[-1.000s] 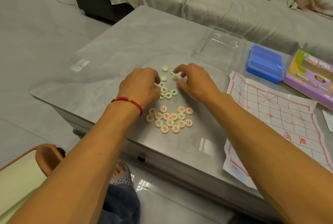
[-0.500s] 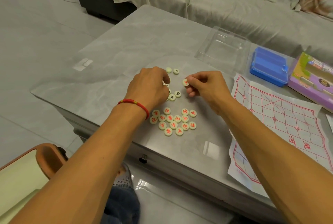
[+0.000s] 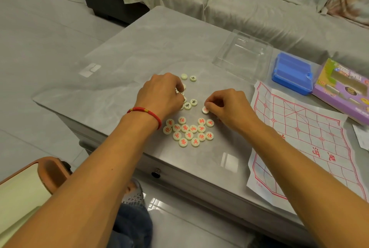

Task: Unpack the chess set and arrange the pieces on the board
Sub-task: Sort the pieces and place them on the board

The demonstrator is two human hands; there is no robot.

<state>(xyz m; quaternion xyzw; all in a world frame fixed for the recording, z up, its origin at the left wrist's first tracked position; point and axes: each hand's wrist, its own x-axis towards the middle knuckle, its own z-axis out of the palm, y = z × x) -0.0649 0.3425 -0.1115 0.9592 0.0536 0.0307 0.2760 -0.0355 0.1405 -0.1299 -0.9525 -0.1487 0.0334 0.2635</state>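
We see the right hand [image 3: 229, 106] pinching a red-marked piece [image 3: 205, 110] just above the cluster of red pieces [image 3: 189, 132] on the surface [image 3: 139, 52]. Our left hand [image 3: 161, 94] curls over black-marked pieces [image 3: 190, 104]; its grip is hidden. The paper board [image 3: 311, 140] lies right.

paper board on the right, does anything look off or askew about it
Yes. The paper board lies creased and skewed, with its near corner hanging over the table edge. No pieces are on it; the red pieces sit clustered on the bare tabletop beside it.
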